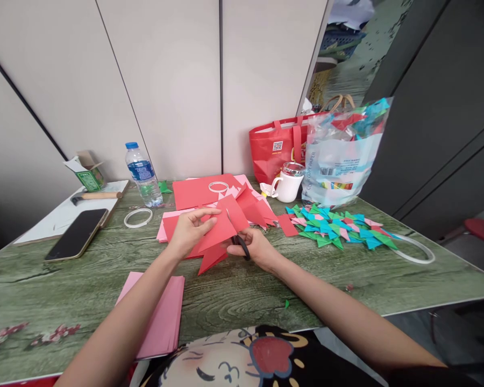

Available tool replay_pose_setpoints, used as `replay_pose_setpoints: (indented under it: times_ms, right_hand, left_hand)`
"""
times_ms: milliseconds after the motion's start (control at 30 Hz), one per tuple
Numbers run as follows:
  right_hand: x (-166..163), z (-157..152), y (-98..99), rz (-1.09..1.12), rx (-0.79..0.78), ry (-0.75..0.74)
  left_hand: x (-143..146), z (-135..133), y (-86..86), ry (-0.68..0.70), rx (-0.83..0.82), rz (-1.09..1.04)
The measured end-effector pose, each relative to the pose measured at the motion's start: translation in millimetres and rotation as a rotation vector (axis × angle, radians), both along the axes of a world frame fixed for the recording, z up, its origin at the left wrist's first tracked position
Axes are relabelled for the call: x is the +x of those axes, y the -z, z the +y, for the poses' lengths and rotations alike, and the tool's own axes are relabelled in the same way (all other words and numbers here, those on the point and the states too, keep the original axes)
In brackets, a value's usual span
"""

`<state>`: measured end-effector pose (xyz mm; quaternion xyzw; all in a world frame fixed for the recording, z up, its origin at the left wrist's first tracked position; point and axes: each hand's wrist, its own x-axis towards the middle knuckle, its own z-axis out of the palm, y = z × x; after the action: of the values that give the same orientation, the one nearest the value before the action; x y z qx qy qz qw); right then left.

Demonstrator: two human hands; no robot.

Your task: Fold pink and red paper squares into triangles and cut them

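My left hand [190, 231] pinches a sheet of red paper [220, 232] between thumb and fingers, above the middle of the table. A pair of black-handled scissors [242, 246] is gripped in my right hand [255, 248], with the blades at a slit in the red sheet. Most of the blades are hidden by the paper. Under and behind my hands lie loose red and pink papers [185, 189], some folded or cut to points. A stack of pink paper [161, 317] lies by my left forearm.
Left: a phone [78, 234], hammer [99, 196], small box [87, 174], water bottle [143, 177] and white tape roll [138, 217]. Right: a white mug [289, 185], red bag [264, 153], plastic bag [339, 161], many folded paper pieces [331, 228] and a white ring [421, 258].
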<state>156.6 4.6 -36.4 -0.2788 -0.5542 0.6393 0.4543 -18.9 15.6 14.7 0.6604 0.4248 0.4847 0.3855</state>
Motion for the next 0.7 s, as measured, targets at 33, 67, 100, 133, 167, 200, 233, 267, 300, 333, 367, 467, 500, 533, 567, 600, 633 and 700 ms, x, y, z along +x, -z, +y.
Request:
replay_pose_setpoints:
  times_ms: [33, 67, 100, 133, 167, 200, 233, 267, 300, 333, 367, 467, 500, 533, 567, 600, 633, 700]
  right_hand:
    - [0.0, -0.6, -0.9, 0.009, -0.005, -0.006]
    - [0.0, -0.9, -1.5, 0.018, -0.004, -0.006]
    - [-0.1, -0.9, -1.8, 0.024, 0.001, 0.001]
    - [-0.4, -0.8, -1.8, 0.029, 0.009, 0.011]
    - [-0.7, -0.5, -1.5, 0.031, 0.017, 0.027]
    - [-1.1, -0.1, -1.0, 0.029, 0.023, 0.044]
    - [-1.5, 0.3, -0.3, 0.025, 0.026, 0.060]
    - [-1.8, 0.6, 0.4, 0.021, 0.027, 0.076]
    - [-2.2, 0.9, 1.2, 0.016, 0.027, 0.089]
    - [-2.4, 1.2, 1.9, 0.014, 0.026, 0.098]
    - [-2.5, 1.4, 2.5, 0.013, 0.026, 0.101]
    - [-2.4, 1.4, 2.7, 0.022, 0.028, 0.094]
    - [-2.4, 1.2, 2.2, 0.024, 0.028, 0.090]
    - [-2.4, 0.8, 1.3, 0.025, 0.025, 0.089]
    - [-2.6, 0.3, 0.3, 0.023, 0.022, 0.091]
    - [-2.7, -0.3, -0.8, 0.019, 0.018, 0.096]
    - [-3.0, -0.9, -1.9, 0.016, 0.015, 0.103]
    - [-3.4, -1.8, -3.1, 0.014, 0.013, 0.115]
  left_hand:
    - [-0.9, 0.8, 0.6, 0.003, -0.012, -0.026]
    - [-1.7, 1.5, 1.1, 0.009, -0.020, -0.038]
    - [-2.3, 2.0, 1.4, 0.017, -0.024, -0.037]
    - [-2.7, 2.2, 1.5, 0.024, -0.020, -0.024]
    - [-2.8, 2.1, 1.3, 0.028, -0.010, -0.004]
    - [-2.5, 1.7, 0.8, 0.026, 0.004, 0.021]
    - [-2.0, 1.1, 0.1, 0.020, 0.018, 0.046]
    - [-1.4, 0.2, -0.8, 0.010, 0.028, 0.070]
    - [-0.7, -0.7, -1.7, -0.003, 0.033, 0.090]
    - [0.0, -1.5, -2.6, -0.015, 0.034, 0.104]
    - [0.6, -2.2, -3.3, -0.024, 0.032, 0.113]
    - [1.0, -2.5, -3.3, -0.028, 0.026, 0.107]
    - [0.7, -2.0, -2.6, -0.021, 0.023, 0.094]
    - [0.2, -1.2, -1.6, -0.012, 0.019, 0.077]
    - [-0.2, -0.3, -0.4, -0.003, 0.016, 0.057]
    - [-0.7, 0.6, 0.8, 0.006, 0.012, 0.036]
    - [-1.0, 1.3, 1.8, 0.015, 0.006, 0.015]
    - [-1.2, 2.0, 2.8, 0.029, -0.001, -0.016]
